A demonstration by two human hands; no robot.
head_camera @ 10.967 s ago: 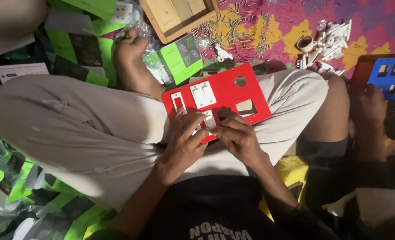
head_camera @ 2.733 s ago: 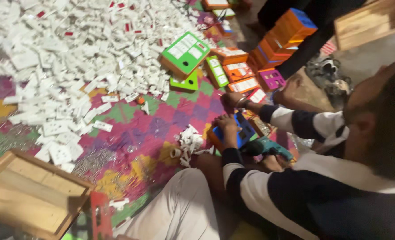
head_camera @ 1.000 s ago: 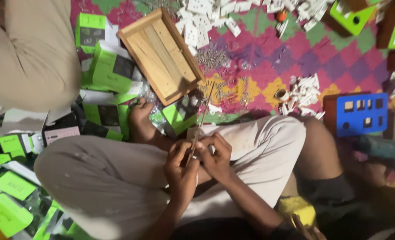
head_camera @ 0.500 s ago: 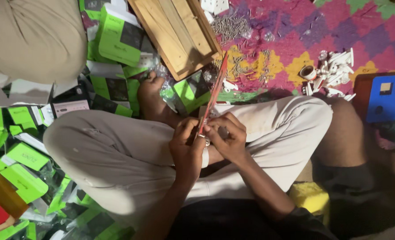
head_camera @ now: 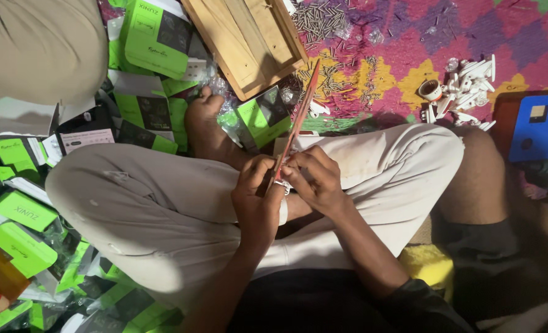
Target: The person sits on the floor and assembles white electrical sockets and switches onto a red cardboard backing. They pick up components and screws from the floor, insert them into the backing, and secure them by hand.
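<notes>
Patterned mat (head_camera: 410,37), green boxes (head_camera: 157,37), a wooden tray (head_camera: 249,37).
Over the lap, both hands pinch a red plate (head_camera: 295,126) edge-on: left hand (head_camera: 257,197) and right hand (head_camera: 314,179) fingers closed on its lower end.

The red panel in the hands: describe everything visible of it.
The red panel is seen edge-on, so it reads as a thin, flat, rigid strip, plastic by its look. It tilts up from the lap toward the wooden tray. The left hand and right hand pinch its lower end. Its faces are hidden.
</notes>
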